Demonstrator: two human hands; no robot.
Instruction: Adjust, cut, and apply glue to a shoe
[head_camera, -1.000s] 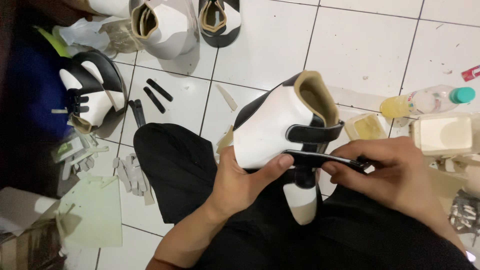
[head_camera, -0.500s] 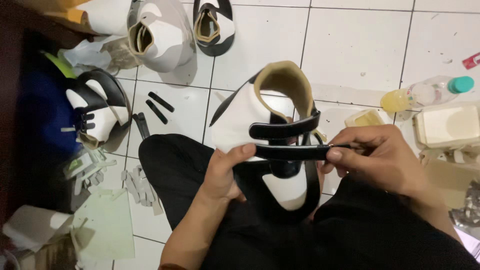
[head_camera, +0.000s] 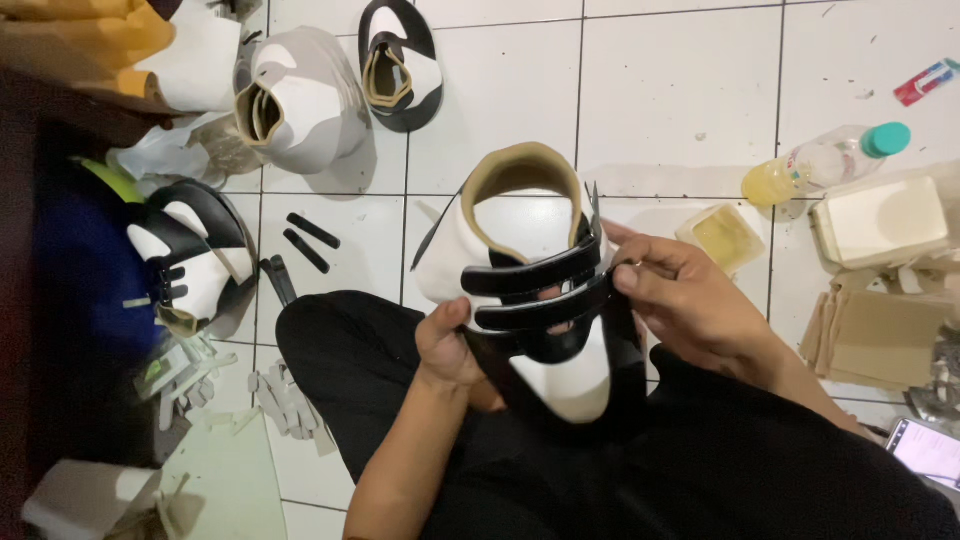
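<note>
Fingers of the right hand (head_camera: 690, 300) pinch the end of a black strap (head_camera: 545, 310) on the white shoe upper (head_camera: 520, 290), a closed grip. The left hand (head_camera: 450, 345) clamps the upper's lower left edge, thumb on top. The upper sits over the person's lap, its 3 straps across the front. Right of the upper lie a plastic bottle (head_camera: 820, 160) and a small yellow tub (head_camera: 725, 235); left of it, another black-and-white upper (head_camera: 190, 260) rests on the tiled floor (head_camera: 680, 90).

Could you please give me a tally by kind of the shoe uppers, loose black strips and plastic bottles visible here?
Shoe uppers: 4 – one in the hands, three on the floor
Loose black strips: 2
Plastic bottle: 1
Total: 7
</note>
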